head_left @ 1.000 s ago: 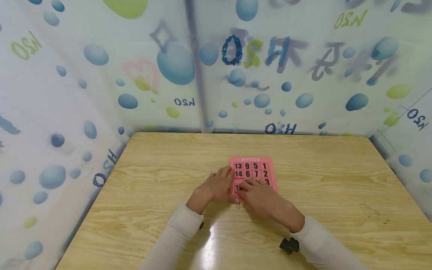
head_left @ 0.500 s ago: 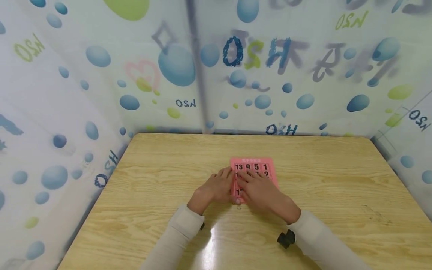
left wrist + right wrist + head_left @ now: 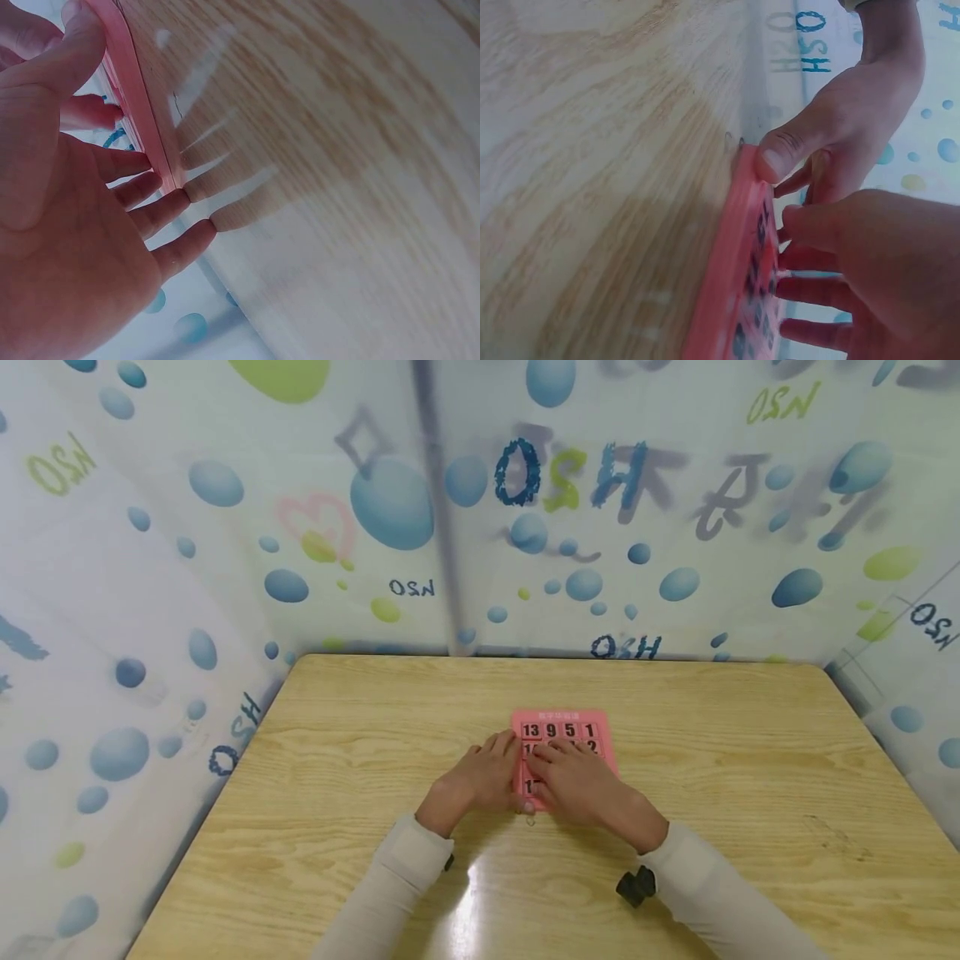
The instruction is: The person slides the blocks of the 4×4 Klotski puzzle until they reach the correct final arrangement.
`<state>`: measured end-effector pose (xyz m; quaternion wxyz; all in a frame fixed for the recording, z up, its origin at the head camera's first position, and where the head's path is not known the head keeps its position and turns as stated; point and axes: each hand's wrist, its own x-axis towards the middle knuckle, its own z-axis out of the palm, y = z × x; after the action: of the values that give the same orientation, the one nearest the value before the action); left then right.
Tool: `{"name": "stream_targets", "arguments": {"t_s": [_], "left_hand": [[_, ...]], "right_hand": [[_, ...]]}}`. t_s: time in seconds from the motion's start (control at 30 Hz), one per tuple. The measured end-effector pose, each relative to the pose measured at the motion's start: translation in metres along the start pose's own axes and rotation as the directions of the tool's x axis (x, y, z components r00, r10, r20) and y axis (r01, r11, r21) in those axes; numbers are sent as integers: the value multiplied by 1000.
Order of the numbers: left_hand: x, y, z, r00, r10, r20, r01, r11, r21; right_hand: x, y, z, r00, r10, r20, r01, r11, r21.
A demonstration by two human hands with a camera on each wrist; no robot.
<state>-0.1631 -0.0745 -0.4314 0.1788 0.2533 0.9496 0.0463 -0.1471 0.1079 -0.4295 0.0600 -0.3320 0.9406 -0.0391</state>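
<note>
A pink number slide puzzle lies flat on the wooden table, its top row reading 13, 9, 5, 1. My left hand braces its left side. In the left wrist view, the fingers reach out rather straight to the puzzle's edge, and the thumb is at its near corner. Over the tiles lies my right hand, its extended fingertips at the second row. That hand hides most of the lower rows. From the right wrist view, the fingers point at the numbered face.
The wooden table stretches out around the puzzle. Behind and to the sides hang white walls printed with blue and green drops. A black camera is worn under the right wrist.
My right hand has moved up the puzzle, from the third row to the second, and its fingertips have shifted slightly since. My left hand has stayed at the left edge.
</note>
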Motion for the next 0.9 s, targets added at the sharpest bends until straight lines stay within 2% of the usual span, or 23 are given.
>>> {"name": "stream_targets", "arguments": {"t_s": [0.3, 0.67, 0.9], "left_hand": [[0, 0, 1, 1000, 4, 8, -4, 1000, -9], [-2, 0, -2, 1000, 5, 1, -5, 1000, 17], [-1, 0, -1, 1000, -5, 18, 5, 1000, -9]], "right_hand": [[2, 1, 5, 1000, 17, -21, -17, 999, -36], [-4, 2, 0, 997, -76, 0, 76, 997, -31], [4, 11, -5, 999, 22, -25, -23, 1000, -6]]}}
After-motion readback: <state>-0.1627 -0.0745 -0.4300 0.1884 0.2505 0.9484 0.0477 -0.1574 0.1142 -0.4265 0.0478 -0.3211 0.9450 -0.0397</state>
